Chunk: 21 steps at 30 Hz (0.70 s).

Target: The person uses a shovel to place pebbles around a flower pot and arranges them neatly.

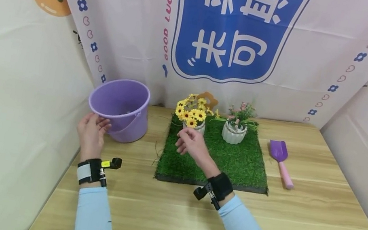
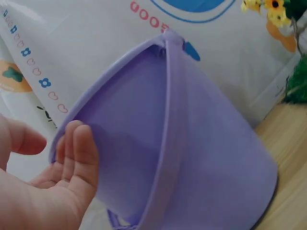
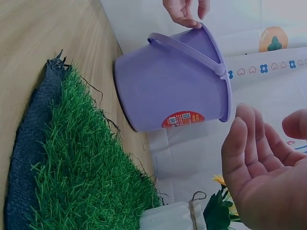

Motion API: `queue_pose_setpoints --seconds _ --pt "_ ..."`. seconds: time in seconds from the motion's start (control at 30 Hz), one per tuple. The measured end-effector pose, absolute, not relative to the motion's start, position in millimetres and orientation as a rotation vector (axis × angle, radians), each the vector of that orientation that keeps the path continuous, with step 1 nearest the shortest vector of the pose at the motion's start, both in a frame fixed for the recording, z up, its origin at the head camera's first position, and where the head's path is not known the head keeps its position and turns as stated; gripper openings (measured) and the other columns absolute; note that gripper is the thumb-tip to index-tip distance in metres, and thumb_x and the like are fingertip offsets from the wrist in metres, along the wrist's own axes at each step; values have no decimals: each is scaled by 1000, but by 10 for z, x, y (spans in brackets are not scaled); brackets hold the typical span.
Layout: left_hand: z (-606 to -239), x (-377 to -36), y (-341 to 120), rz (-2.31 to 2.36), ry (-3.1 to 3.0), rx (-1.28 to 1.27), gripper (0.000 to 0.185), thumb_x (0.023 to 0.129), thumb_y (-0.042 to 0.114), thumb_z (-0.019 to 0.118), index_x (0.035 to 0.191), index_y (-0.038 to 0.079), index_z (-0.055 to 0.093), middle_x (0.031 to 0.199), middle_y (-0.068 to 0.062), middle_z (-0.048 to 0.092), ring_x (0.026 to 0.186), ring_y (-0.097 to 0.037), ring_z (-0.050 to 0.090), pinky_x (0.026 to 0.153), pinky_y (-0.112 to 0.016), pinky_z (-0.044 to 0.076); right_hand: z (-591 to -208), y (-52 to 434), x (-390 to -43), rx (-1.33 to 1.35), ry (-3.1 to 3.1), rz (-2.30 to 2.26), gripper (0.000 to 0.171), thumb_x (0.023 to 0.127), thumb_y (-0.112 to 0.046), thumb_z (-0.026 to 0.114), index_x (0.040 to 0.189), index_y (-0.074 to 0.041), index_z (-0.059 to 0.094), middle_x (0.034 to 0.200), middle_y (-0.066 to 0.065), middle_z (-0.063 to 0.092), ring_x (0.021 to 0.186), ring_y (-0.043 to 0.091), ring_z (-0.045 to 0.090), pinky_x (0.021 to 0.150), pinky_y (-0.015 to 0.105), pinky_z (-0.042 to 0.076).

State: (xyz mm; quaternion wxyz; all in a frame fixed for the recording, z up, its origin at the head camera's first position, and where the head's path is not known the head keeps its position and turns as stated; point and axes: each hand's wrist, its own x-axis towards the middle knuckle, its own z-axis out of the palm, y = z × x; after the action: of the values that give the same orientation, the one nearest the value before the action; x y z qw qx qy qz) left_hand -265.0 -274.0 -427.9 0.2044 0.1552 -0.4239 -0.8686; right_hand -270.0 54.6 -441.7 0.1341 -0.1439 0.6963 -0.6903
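Note:
A purple bucket (image 1: 134,126) stands upright at the left, with its handle hanging down the side. My left hand (image 1: 92,127) is at the near left of its rim. In the left wrist view, the fingers (image 2: 85,158) extend by the bucket's mouth and the thumb is apart from them. Over the green turf mat (image 1: 230,168), my right hand (image 1: 193,143) hovers with nothing in it, its fingers slightly bent. Just behind that hand are yellow flowers (image 1: 191,113) in a white pot (image 3: 168,218), partly hidden. The bucket's inside bottom is hard to make out.
A second white pot (image 1: 234,134) with small pink flowers (image 1: 238,118) stands on the mat's back right. Right of the mat, a purple shovel (image 1: 278,151) with a pink handle lies on the wooden table (image 1: 165,218). Printed cloth (image 1: 139,33) hangs behind.

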Motion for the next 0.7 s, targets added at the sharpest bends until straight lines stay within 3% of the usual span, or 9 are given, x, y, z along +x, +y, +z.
queue_pose_setpoints --seconds 0.23,0.43,0.53,0.7 --pt "-4305 -2690 -2732 -2461 -1188 453 21 92 15 57 101 -3 51 86 -11 56 76 -22 57 70 -31 52 -4513 558 -2687 -408 2043 -2038 29 97 -33 47 102 -7 59 84 21 61 69 37 61 66 54 50" --pt "-4271 -2701 -2768 -2515 -1275 474 21 90 20 60 91 0 54 80 -8 55 71 -19 56 68 -29 51 -4541 558 -2693 -432 2050 -2021 29 97 -33 46 103 -7 58 84 19 61 66 30 62 60 41 52" --pt "-4252 -2693 -2774 -2514 -1318 507 24 86 23 64 91 1 55 80 -8 55 70 -19 57 70 -29 52 -4534 537 -2690 -435 2031 -2024 28 97 -32 46 103 -7 58 86 22 61 68 33 62 61 43 52" --pt "-4252 -2690 -2772 -2485 -1354 581 35 82 30 68 97 2 52 76 -7 54 68 -19 55 71 -30 53 -4458 504 -2651 -471 1993 -1992 25 98 -25 45 105 -3 56 93 32 57 79 49 57 68 53 50"
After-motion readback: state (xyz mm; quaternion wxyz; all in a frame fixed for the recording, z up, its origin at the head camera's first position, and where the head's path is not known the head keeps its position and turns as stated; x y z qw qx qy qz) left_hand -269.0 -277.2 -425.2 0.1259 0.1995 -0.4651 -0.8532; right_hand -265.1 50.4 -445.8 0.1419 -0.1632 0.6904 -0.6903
